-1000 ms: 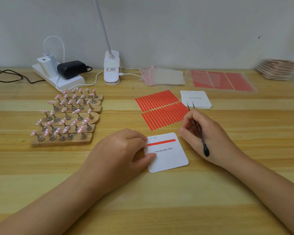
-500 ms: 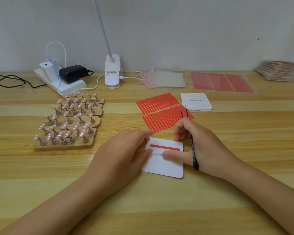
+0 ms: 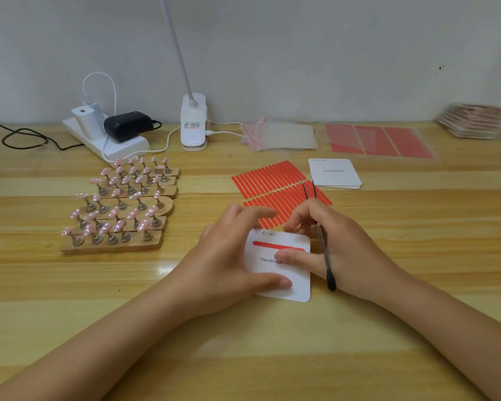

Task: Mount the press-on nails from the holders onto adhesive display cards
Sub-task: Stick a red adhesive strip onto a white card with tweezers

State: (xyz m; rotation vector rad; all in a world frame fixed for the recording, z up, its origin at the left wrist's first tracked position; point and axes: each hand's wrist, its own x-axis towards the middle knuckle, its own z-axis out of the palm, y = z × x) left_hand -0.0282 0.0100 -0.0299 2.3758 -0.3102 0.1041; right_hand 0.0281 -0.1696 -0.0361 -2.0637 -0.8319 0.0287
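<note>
On a glossy striped wooden table [image 3: 417, 270] against a plain grey wall [image 3: 301, 53], the left hand [image 3: 229, 256] presses flat a white rounded card [image 3: 298, 287] printed "Handmade Nail", while the right hand's [image 3: 344, 250] grip holds thin black tweezers [image 3: 323, 244].

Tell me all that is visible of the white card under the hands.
The card is white, apparently paper, with rounded corners. It lies flat on the table, slightly turned. A red strip is stuck across its upper part, above the partly covered print "Handmade". The left hand rests on its left side; the right hand, holding tweezers, presses its thumb at the strip.

nail holders [image 3: 119, 209] left of card [image 3: 281, 267]
</note>
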